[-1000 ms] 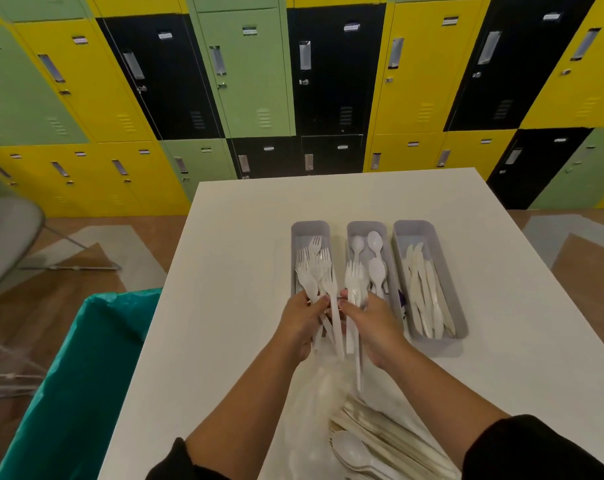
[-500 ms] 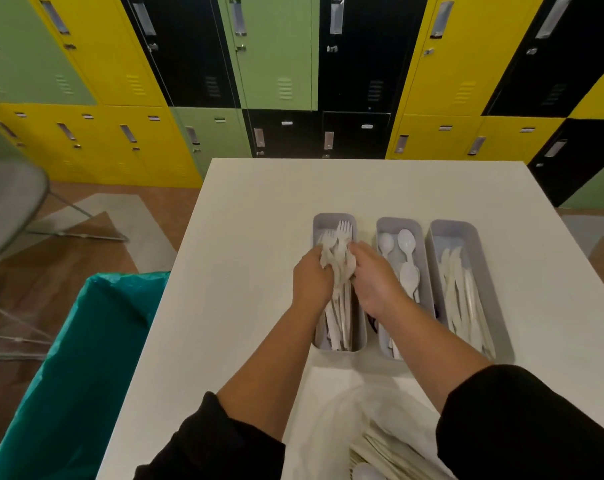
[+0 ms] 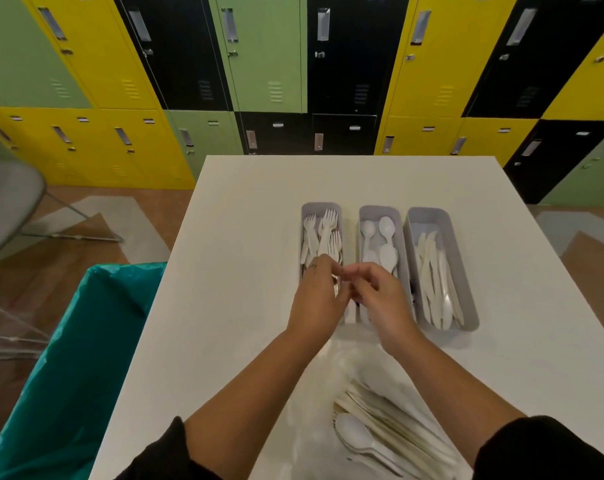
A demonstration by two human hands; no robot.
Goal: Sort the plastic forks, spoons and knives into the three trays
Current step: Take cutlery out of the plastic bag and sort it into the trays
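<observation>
Three grey trays stand side by side on the white table [image 3: 241, 271]. White forks [image 3: 323, 233] lie in the left tray [image 3: 319, 206], spoons [image 3: 385, 240] in the middle tray [image 3: 378, 210], and knives [image 3: 435, 282] in the right tray [image 3: 428, 213]. My left hand [image 3: 316, 299] hovers over the near end of the fork tray, its fingertips at the fork handles, which it mostly hides. My right hand [image 3: 380, 299] is beside it over the near end of the spoon tray, fingers loosely curled and holding nothing. Unsorted white cutlery [image 3: 380, 434] lies on clear plastic near me.
A teal-lined bin [image 3: 68, 375] stands against the table's left edge. A grey chair [image 3: 6, 202] is on the floor at far left. Yellow, green and black lockers [image 3: 269, 64] fill the wall behind the table.
The bunch of forks that both hands held now lies in the left tray. Both hands have drawn back toward the near ends of the trays.
</observation>
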